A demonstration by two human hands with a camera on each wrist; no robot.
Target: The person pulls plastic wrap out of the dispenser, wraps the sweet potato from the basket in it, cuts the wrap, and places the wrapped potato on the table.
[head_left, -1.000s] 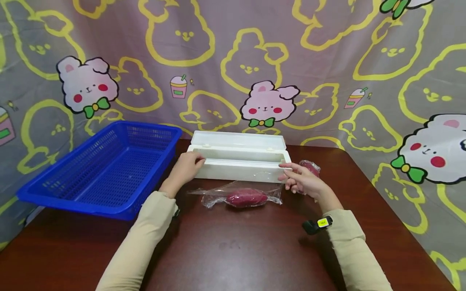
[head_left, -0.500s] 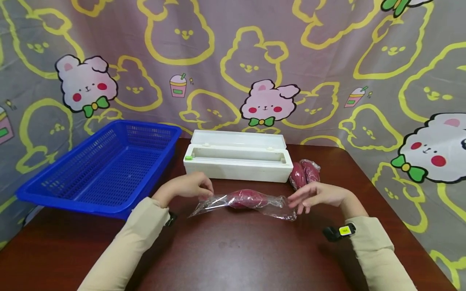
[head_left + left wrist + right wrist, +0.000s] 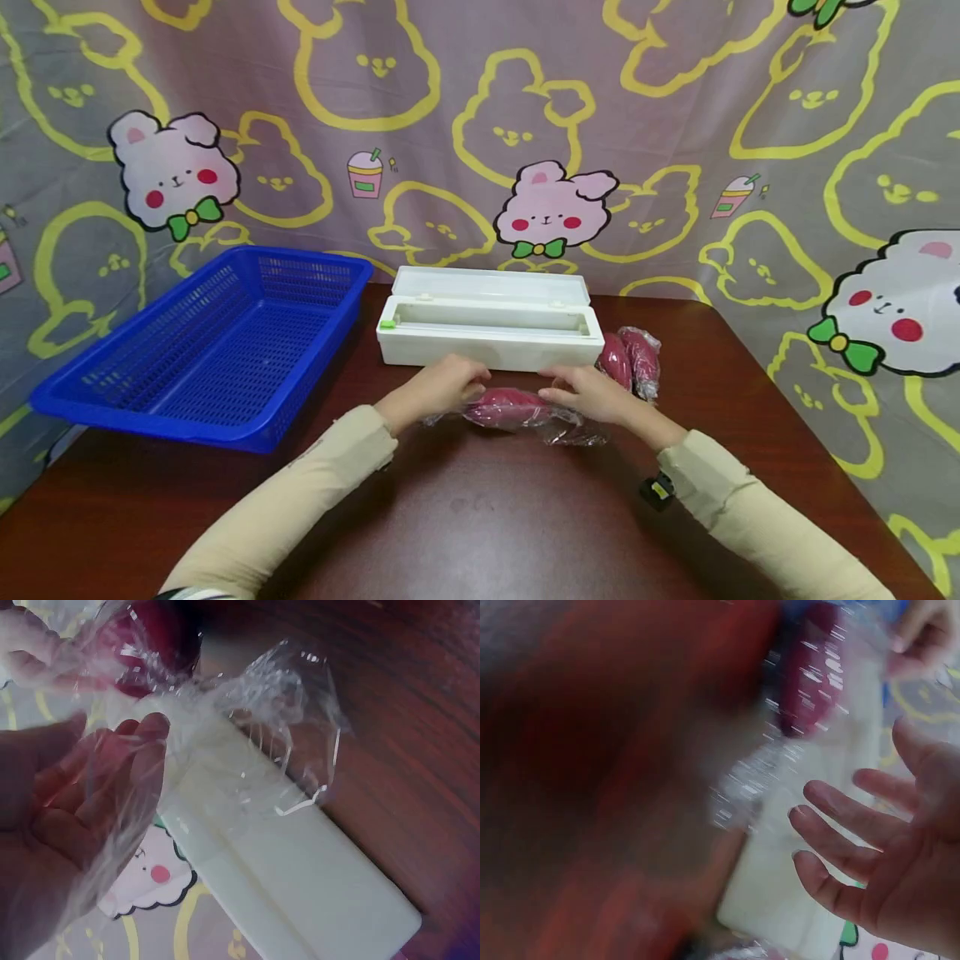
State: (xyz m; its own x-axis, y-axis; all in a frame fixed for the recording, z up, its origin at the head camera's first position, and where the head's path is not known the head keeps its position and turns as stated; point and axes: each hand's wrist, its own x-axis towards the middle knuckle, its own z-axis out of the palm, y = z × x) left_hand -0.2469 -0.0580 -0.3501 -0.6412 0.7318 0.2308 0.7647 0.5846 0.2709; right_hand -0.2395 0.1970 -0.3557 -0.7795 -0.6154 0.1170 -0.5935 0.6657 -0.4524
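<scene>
A dark red sweet potato (image 3: 506, 408) lies on the table in clear cling film (image 3: 573, 429), whose loose ends spread to both sides. My left hand (image 3: 448, 385) is at its left end. In the left wrist view, the fingers of that hand (image 3: 82, 795) are bent loosely, thumb apart, with film draped across them. On the other side, my right hand (image 3: 592, 392) hovers over the film's right end. The right wrist view shows this hand (image 3: 885, 847) with fingers spread and nothing between them. Just behind stands a white cling film dispenser (image 3: 487, 352), lid raised.
Two more wrapped red sweet potatoes (image 3: 643, 358) lie right of the dispenser. A blue slotted basket (image 3: 202, 429) stands at the left. The dispenser carries a green slider (image 3: 387, 323) on its left end. Patterned cloth (image 3: 450, 83) hangs behind the table (image 3: 480, 525).
Both hands came from the dispenser down to the film's ends, then moved inward toward the sweet potato. The film, stretched out half a second ago, is now gathered closer.
</scene>
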